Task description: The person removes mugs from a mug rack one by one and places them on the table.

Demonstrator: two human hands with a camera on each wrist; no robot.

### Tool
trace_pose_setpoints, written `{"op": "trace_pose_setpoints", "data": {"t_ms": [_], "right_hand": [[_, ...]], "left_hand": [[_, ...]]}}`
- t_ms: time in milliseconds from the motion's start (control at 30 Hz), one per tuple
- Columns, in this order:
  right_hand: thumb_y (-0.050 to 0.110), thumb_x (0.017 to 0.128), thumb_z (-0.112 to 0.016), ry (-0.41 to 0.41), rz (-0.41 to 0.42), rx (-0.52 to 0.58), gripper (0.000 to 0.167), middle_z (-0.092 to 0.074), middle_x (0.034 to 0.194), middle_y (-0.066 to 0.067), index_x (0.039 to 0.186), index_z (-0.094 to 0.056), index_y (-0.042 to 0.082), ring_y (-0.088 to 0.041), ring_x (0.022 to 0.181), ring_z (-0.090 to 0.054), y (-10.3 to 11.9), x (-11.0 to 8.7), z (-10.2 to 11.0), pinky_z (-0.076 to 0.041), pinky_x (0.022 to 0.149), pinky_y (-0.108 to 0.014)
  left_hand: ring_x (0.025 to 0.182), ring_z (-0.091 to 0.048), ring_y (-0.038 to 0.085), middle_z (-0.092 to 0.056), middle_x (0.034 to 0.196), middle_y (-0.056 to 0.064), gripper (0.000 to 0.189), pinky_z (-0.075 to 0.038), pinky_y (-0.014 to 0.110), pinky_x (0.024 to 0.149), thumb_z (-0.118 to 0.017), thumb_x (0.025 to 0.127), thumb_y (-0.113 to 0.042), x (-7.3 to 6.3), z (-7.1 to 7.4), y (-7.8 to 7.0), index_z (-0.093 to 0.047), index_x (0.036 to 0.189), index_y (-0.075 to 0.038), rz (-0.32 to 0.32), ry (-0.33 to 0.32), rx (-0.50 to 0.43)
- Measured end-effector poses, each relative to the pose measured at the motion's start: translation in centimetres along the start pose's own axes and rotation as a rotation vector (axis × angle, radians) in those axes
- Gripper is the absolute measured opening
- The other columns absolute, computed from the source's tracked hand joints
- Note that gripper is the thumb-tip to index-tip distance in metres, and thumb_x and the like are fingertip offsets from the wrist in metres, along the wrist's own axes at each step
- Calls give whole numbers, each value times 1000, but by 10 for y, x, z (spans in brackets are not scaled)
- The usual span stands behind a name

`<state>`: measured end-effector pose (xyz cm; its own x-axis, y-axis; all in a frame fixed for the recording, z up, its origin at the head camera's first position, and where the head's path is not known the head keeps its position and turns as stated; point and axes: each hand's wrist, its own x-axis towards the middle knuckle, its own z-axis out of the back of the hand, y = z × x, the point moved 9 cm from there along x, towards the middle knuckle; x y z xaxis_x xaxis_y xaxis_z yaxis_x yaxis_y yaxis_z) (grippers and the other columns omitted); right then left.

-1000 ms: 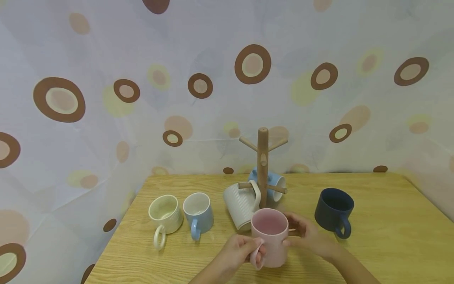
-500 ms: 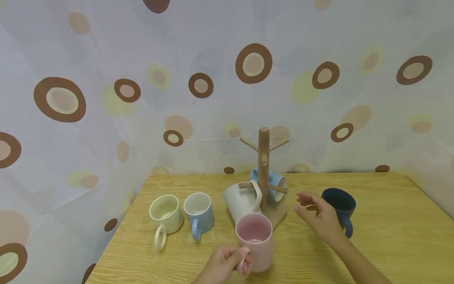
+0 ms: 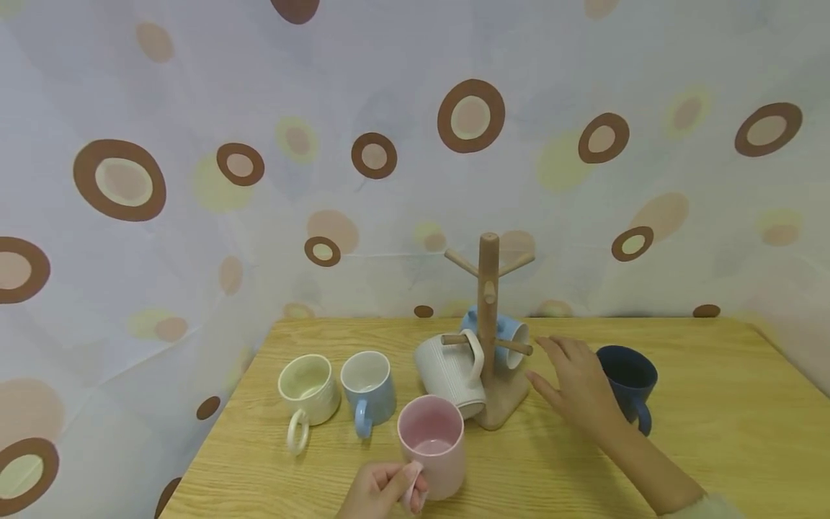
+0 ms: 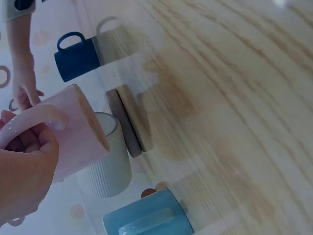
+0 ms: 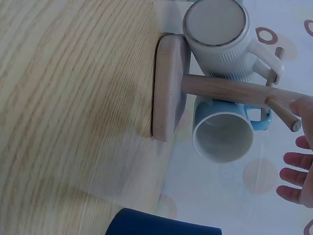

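Observation:
My left hand [image 3: 382, 491] grips the handle of a pink mug [image 3: 436, 450], held upright at the front in the head view. In the left wrist view the mug's bottom is above the tabletop. My right hand [image 3: 577, 386] reaches toward the wooden mug tree [image 3: 489, 310], fingers spread and holding nothing, between the tree and the dark blue mug [image 3: 625, 382]. On the tree's lower pegs hang a white ribbed mug [image 3: 447, 375] and a light blue mug [image 3: 512, 335]. The right wrist view shows the fingers [image 5: 293, 176] near a lower peg [image 5: 283, 115].
To the left on the wooden table [image 3: 246, 461] stand a cream mug [image 3: 310, 393] and another light blue mug [image 3: 368, 389], handles toward me. A patterned cloth [image 3: 402, 86] hangs behind the table. Three upper pegs of the tree carry no mug.
The right hand has let go of the pink mug and moved back toward the mug tree, opening its fingers. The left hand has carried the mug left.

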<state>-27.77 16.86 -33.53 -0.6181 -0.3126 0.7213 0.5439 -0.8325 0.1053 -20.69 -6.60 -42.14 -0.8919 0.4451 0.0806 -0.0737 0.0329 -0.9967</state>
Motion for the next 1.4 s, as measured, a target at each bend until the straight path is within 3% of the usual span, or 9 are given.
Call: {"op": "trace_pose_setpoints", "data": {"t_ms": [233, 467, 567, 700, 800, 900, 967, 1100, 1400], "right_hand": [[28, 79, -71, 29, 88, -113, 50, -58, 103, -22, 113, -56, -7, -41, 94, -56, 4, 4, -10, -48, 73, -53], [20, 65, -81, -1, 162, -211, 55, -59, 98, -22, 107, -58, -6, -39, 89, -57, 7, 6, -15, -50, 68, -51], [22, 67, -78, -29, 189, -224, 52, -59, 97, -22, 105, -58, -6, -39, 88, -58, 8, 7, -17, -51, 67, -51], [39, 93, -49, -70, 200, -225, 44, -59, 93, -21, 98, -56, -4, -38, 83, -58, 9, 10, -19, -51, 65, -50], [44, 99, -28, -87, 212, -243, 53, -58, 89, -20, 93, -54, -2, -36, 79, -58, 12, 12, -20, -51, 62, -47], [40, 100, -27, -97, 218, -250, 51, -57, 86, -19, 89, -53, -2, -35, 76, -57, 15, 14, -19, -51, 61, -46], [40, 100, -16, -98, 213, -252, 57, -57, 84, -18, 88, -52, -2, -35, 76, -57, 15, 15, -18, -51, 61, -45], [40, 100, -16, -96, 202, -255, 56, -56, 82, -17, 85, -51, -1, -34, 74, -57, 14, 15, -18, -50, 60, -45], [39, 101, -19, -110, 174, -219, 52, -53, 75, -15, 81, -50, 2, -33, 69, -55, 11, 14, -17, -48, 56, -44]], "left_hand": [[65, -56, 0, -44, 70, 39, 42, -49, 18, 67, -44, 97, -15, -12, 16, 3, -52, 81, 24, -38, -32, -5], [63, -55, 0, -46, 68, 37, 41, -48, 18, 64, -44, 97, -12, -21, 31, 8, -52, 76, 23, -44, -76, 39], [62, -55, 0, -46, 67, 35, 44, -48, 17, 62, -45, 96, -14, -23, 36, 14, -51, 78, 25, -17, -79, 16], [61, -54, 1, -53, 60, 18, 47, -47, 16, 60, -47, 96, -17, -24, 40, 21, -50, 79, 26, 22, -93, -11], [60, -54, 1, -52, 59, 21, 45, -46, 16, 59, -47, 96, -16, -25, 43, 21, -51, 78, 26, 11, -105, -4], [60, -54, 1, -48, 64, 31, 44, -47, 16, 59, -47, 96, -15, -25, 44, 20, -51, 77, 25, -1, -119, 6], [59, -54, 1, -53, 59, 18, 46, -46, 15, 58, -47, 95, -17, -25, 45, 23, -50, 78, 26, 24, -119, -6], [55, -50, -1, -57, 60, -8, 50, -40, 11, 51, -49, 95, -20, -26, 44, 30, -48, 81, 28, 73, -121, -40], [51, -46, -2, -55, 60, -8, 52, -36, 10, 49, -49, 95, -21, -27, 44, 36, -48, 83, 29, 105, -124, -51]]}}
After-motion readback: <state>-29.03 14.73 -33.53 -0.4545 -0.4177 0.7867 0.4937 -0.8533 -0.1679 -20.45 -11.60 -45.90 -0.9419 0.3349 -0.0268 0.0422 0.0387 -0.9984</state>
